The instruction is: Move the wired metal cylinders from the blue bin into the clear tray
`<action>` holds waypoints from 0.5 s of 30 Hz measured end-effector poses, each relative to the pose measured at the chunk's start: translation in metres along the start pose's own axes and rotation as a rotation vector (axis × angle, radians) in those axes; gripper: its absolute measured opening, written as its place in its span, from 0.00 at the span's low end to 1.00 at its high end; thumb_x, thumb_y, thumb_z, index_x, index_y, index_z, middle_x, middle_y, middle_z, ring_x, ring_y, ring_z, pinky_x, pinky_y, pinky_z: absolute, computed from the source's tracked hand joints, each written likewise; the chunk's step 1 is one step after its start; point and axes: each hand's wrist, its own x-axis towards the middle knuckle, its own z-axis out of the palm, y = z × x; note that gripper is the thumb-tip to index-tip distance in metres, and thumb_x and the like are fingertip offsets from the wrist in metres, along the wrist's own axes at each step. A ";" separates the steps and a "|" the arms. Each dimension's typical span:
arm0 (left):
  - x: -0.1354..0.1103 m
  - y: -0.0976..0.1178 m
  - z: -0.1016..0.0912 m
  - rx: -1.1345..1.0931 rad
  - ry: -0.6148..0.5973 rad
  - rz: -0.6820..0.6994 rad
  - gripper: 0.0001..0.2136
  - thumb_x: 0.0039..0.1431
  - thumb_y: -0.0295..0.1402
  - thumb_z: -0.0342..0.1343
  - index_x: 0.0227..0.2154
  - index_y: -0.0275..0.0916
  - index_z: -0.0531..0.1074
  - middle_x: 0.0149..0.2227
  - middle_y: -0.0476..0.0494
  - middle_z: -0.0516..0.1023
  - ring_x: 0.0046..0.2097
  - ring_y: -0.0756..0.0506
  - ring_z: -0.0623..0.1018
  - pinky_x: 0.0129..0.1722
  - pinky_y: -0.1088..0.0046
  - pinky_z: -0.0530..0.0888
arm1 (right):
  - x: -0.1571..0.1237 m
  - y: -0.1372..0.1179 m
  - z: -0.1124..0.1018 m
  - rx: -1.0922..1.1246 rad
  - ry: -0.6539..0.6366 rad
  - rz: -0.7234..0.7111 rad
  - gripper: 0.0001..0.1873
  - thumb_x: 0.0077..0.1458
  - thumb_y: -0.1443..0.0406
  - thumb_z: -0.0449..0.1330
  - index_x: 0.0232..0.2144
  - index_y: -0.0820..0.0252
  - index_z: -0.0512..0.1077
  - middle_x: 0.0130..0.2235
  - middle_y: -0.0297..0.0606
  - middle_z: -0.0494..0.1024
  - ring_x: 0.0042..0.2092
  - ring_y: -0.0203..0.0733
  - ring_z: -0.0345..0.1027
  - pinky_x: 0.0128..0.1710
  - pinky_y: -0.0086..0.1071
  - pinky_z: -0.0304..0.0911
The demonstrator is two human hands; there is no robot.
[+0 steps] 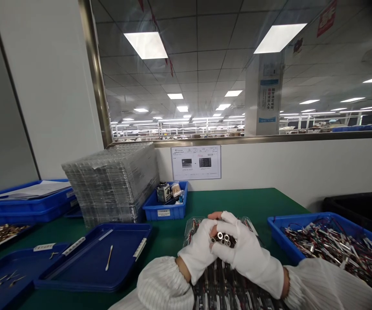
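Observation:
My left hand (pixel 199 244) and my right hand (pixel 249 249) wear white gloves with bare fingertips and meet in front of me. Between them a bunch of small metal cylinders (pixel 223 238) is gripped, their round, ring-like ends facing me. Fingers of both hands curl around the bunch, so most of its length is hidden. Directly underneath lies a clear plastic tray (pixel 190 224), filled with rows of slim metal parts with dark and red wires (pixel 231 290). The hands cover the tray's middle.
At right, a blue bin (pixel 271 224) holds many wired metal cylinders, with a black bin (pixel 350 204) behind. A cotton swab (pixel 109 258) lies in a blue tray (pixel 85 267) at left. Stacked clear trays (pixel 118 185) and a small blue box (pixel 165 212) stand farther back.

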 end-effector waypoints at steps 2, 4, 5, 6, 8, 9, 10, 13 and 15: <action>0.001 0.000 0.001 -0.010 0.028 -0.006 0.06 0.34 0.21 0.46 0.16 0.37 0.56 0.22 0.52 0.60 0.27 0.52 0.62 0.28 0.76 0.61 | 0.000 0.000 0.001 -0.001 0.003 -0.010 0.07 0.39 0.72 0.55 0.25 0.57 0.65 0.42 0.34 0.63 0.43 0.39 0.58 0.42 0.31 0.56; 0.003 0.004 0.002 -0.044 0.027 -0.034 0.07 0.34 0.21 0.45 0.14 0.38 0.53 0.20 0.53 0.57 0.25 0.53 0.59 0.26 0.77 0.60 | -0.001 0.001 0.002 -0.004 0.015 -0.021 0.09 0.38 0.72 0.54 0.26 0.57 0.65 0.42 0.34 0.63 0.43 0.38 0.58 0.43 0.31 0.55; 0.004 0.006 0.003 -0.071 0.008 -0.045 0.07 0.35 0.21 0.45 0.14 0.38 0.53 0.20 0.53 0.57 0.25 0.53 0.59 0.26 0.77 0.60 | -0.002 0.002 0.003 -0.003 0.023 -0.027 0.09 0.38 0.73 0.54 0.27 0.57 0.64 0.43 0.34 0.63 0.44 0.38 0.57 0.43 0.31 0.54; 0.005 0.008 0.003 -0.101 -0.021 -0.050 0.07 0.36 0.21 0.45 0.15 0.37 0.54 0.20 0.53 0.57 0.25 0.53 0.59 0.26 0.78 0.60 | -0.002 0.003 0.003 -0.003 0.031 -0.031 0.10 0.38 0.73 0.53 0.27 0.57 0.64 0.43 0.34 0.63 0.44 0.39 0.57 0.44 0.31 0.54; 0.007 0.010 0.004 -0.153 -0.063 -0.049 0.05 0.38 0.21 0.44 0.15 0.37 0.56 0.21 0.52 0.59 0.26 0.53 0.61 0.26 0.78 0.61 | -0.003 0.005 0.004 -0.007 0.039 -0.032 0.10 0.38 0.73 0.52 0.27 0.57 0.63 0.43 0.35 0.62 0.44 0.39 0.57 0.44 0.32 0.53; 0.008 0.010 0.005 -0.175 -0.074 -0.047 0.05 0.39 0.21 0.44 0.16 0.37 0.57 0.21 0.51 0.60 0.27 0.52 0.61 0.27 0.78 0.61 | -0.003 0.005 0.004 -0.011 0.037 -0.028 0.10 0.38 0.74 0.52 0.27 0.57 0.63 0.43 0.35 0.62 0.44 0.39 0.56 0.44 0.32 0.53; 0.009 0.009 0.006 -0.203 -0.078 -0.051 0.05 0.39 0.21 0.44 0.16 0.36 0.57 0.22 0.51 0.61 0.28 0.52 0.62 0.27 0.78 0.61 | -0.004 0.005 0.003 -0.013 0.035 -0.025 0.10 0.38 0.74 0.52 0.27 0.57 0.62 0.43 0.35 0.62 0.44 0.39 0.56 0.44 0.32 0.53; 0.011 0.005 0.009 -0.299 -0.100 -0.079 0.06 0.41 0.21 0.43 0.15 0.36 0.55 0.22 0.51 0.60 0.28 0.52 0.62 0.28 0.78 0.61 | -0.004 0.004 0.002 -0.006 0.020 -0.020 0.10 0.39 0.74 0.52 0.27 0.57 0.62 0.43 0.35 0.62 0.45 0.39 0.56 0.44 0.32 0.52; 0.012 0.002 0.010 -0.343 -0.118 -0.091 0.07 0.40 0.21 0.43 0.15 0.37 0.54 0.22 0.51 0.59 0.27 0.53 0.61 0.28 0.78 0.61 | -0.005 0.002 0.001 0.004 0.003 -0.012 0.09 0.41 0.73 0.52 0.27 0.57 0.62 0.43 0.34 0.62 0.45 0.39 0.56 0.45 0.32 0.52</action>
